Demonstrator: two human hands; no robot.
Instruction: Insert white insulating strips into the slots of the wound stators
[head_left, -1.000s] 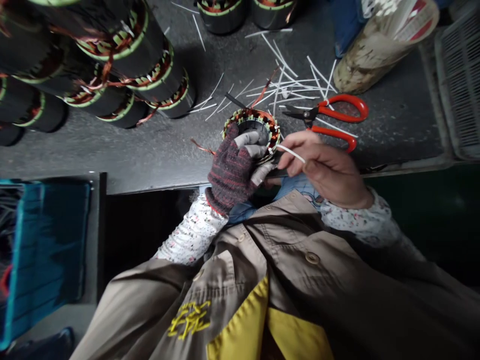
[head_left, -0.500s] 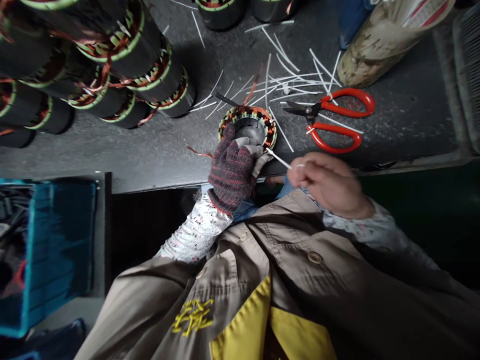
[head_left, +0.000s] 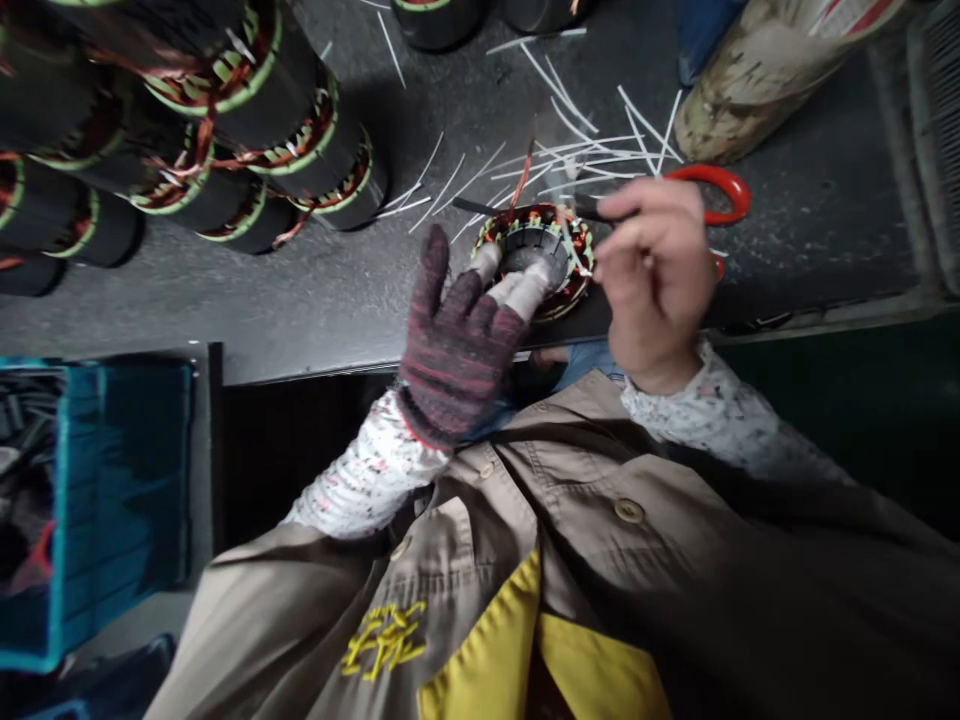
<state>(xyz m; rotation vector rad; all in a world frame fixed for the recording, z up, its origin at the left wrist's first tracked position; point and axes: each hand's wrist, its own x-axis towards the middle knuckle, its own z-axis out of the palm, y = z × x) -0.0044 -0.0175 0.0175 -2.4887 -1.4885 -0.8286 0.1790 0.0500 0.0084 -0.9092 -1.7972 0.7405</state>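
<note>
The stator (head_left: 553, 240) on the counter (head_left: 315, 310) looks heavy, its windings (head_left: 580, 238) fragile, so hold its outer side; the left hand (head_left: 459, 350) has fingers apart across it, while how the right hand (head_left: 660, 270) grips I cannot tell.

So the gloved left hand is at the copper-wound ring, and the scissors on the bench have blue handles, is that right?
Not quite: the head view shows that the scissors have red handles, not blue. The rest holds: the gloved left hand is at the copper-wound ring.
</note>
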